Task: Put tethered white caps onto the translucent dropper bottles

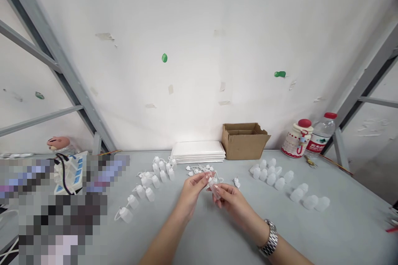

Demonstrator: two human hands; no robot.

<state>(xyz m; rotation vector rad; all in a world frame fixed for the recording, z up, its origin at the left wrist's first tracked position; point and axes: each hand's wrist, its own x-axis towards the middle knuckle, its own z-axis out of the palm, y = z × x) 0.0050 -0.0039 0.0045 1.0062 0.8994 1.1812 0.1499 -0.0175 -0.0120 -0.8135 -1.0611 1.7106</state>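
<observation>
Above the middle of the grey tabletop, my two hands meet. Thumb and fingers of my left hand (193, 189) are closed on a small white cap with a loop strap, partly hidden by the fingertips. Beside it, my right hand (230, 197) pinches a small translucent plastic bottle (215, 191) tilted toward the cap. Behind my hands lies a pile of white caps with straps (199, 169). A few loose white caps (236, 182) rest just right of my hands. Capped bottles (150, 194) with straps stand in rows on the left; uncapped-looking translucent bottles (280, 183) are grouped on the right.
At the wall are a stack of white flat sheets or boxes (199, 152) and an open cardboard box (245, 148). A patterned flask (297, 140) and a red-capped water bottle (321, 134) stand back right, near keys (310, 162). A power strip (71, 174) sits left.
</observation>
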